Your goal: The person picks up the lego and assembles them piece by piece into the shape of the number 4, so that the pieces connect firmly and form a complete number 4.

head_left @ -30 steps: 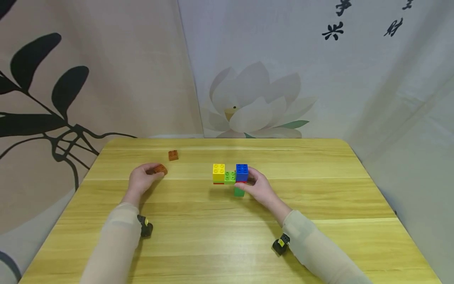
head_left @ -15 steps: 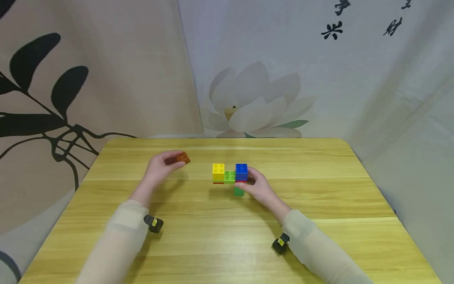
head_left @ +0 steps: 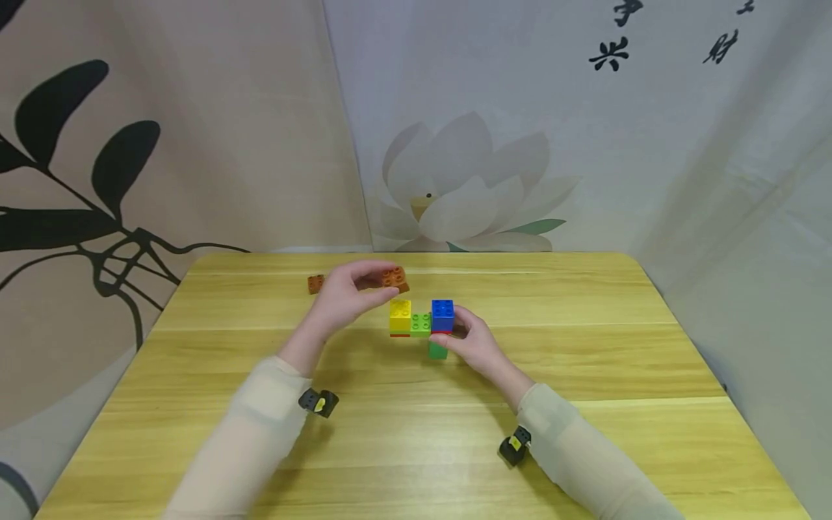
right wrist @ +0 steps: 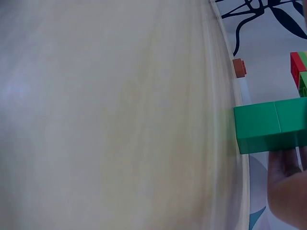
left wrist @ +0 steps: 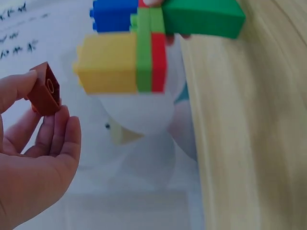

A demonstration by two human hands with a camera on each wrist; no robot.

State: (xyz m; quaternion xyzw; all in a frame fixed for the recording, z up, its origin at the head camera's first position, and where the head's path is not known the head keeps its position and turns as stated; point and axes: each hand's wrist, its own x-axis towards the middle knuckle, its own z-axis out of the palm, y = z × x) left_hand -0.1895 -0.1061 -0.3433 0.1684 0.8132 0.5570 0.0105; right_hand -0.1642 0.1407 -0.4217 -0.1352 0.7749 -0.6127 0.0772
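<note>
Between thumb and fingertips my left hand (head_left: 341,300) pinches a brown toy brick (head_left: 394,279), up in the air by the yellow brick (head_left: 400,315). Its hollow underside shows in the left wrist view. My right hand (head_left: 477,343) holds a built brick structure by its right side. That structure has a dark green base (right wrist: 268,124), a light green brick (head_left: 420,323) bridging sideways, a blue brick (head_left: 443,314) on the right and the yellow one on the left. A red brick (left wrist: 159,62) sits under the yellow end, which overhangs the table. Fingers partly hide the red layer below the blue brick.
A second brown brick (head_left: 315,284) lies near the table's back edge, left of the structure. The wooden table (head_left: 585,325) ends at a printed cloth backdrop (head_left: 481,188). Small black cameras are strapped at both wrists.
My left hand has lifted the brown brick and carried it right, past the other brown brick, to the structure's yellow end. My right hand and the structure have stayed in place.
</note>
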